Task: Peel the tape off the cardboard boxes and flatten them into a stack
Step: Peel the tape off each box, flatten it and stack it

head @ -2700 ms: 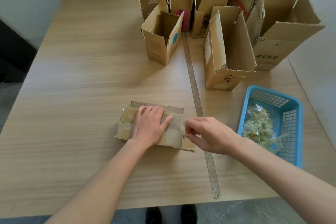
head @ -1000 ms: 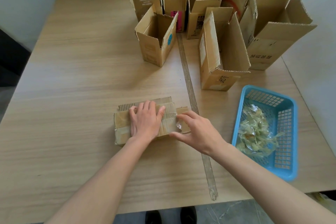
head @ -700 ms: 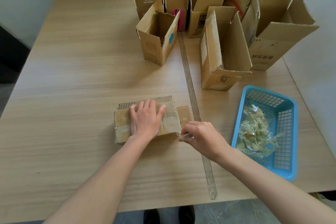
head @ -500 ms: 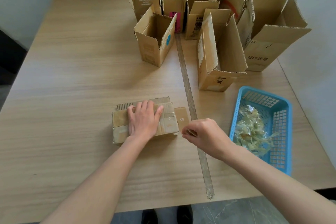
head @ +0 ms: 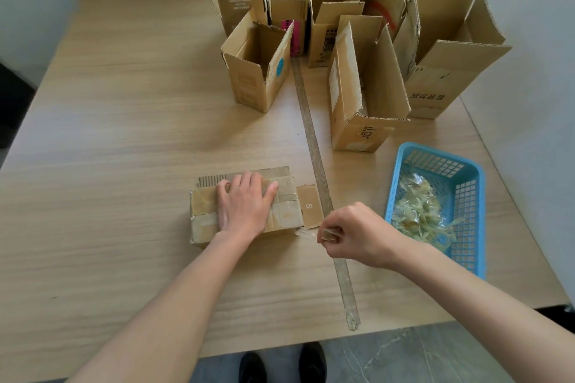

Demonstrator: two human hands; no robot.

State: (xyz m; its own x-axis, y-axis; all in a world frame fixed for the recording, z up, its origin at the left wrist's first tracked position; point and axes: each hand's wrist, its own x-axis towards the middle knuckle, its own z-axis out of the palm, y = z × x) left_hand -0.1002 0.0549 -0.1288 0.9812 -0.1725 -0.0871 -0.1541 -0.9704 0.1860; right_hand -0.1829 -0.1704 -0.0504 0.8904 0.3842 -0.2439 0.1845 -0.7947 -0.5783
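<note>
Across our wooden table [head: 124, 134], near to far: our right hand [head: 354, 235] pinches a clear tape strip [head: 306, 232] stretched from the box [head: 289, 214]; our left hand [head: 245, 205] lies flat, pressing that taped box down. Beyond, a blue basket [head: 469, 196] holds tape scraps [head: 417, 211]; open boxes [head: 367, 87] stand behind.

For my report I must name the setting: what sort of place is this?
Probably a plain workroom or packing area, not a home kitchen: a bare wooden table against white walls, many opened cardboard boxes standing on it, and a blue basket of peeled tape.
</note>
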